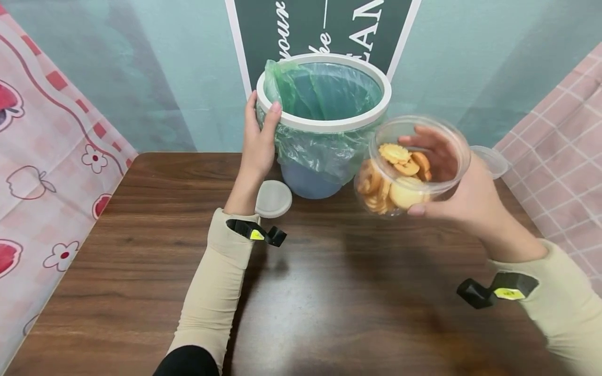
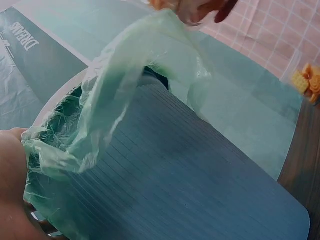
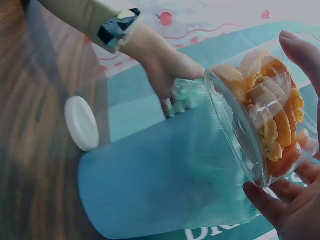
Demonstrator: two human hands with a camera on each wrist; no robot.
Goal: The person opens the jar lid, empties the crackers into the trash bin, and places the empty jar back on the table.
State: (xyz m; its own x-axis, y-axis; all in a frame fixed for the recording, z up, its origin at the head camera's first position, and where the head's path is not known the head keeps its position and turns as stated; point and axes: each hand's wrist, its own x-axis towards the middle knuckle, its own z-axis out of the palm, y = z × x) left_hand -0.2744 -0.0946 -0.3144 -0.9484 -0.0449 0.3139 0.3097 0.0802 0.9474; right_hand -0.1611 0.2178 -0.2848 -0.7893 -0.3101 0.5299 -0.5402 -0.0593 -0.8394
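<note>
A blue bin [image 1: 312,180] with a white rim ring [image 1: 324,125] and a green plastic bag [image 1: 324,149] lining it stands at the back of the table. My left hand [image 1: 261,141] grips the bin's left rim, thumb over the ring and fingers outside. To the right of the bin, my right hand [image 1: 470,193] holds a clear plastic jar [image 1: 418,125] around its side, off the table. Several golden cookies [image 1: 406,193] are inside the jar. Its open mouth is tilted in the right wrist view, where cookies [image 3: 272,110] lie against the wall.
A white round lid [image 1: 274,198] lies left of the bin's base. Behind my right hand is a clear round item [image 1: 491,161], partly hidden. More cookies [image 2: 307,82] show at the left wrist view's right edge. A dark lettered panel [image 1: 324,26] hangs behind the bin.
</note>
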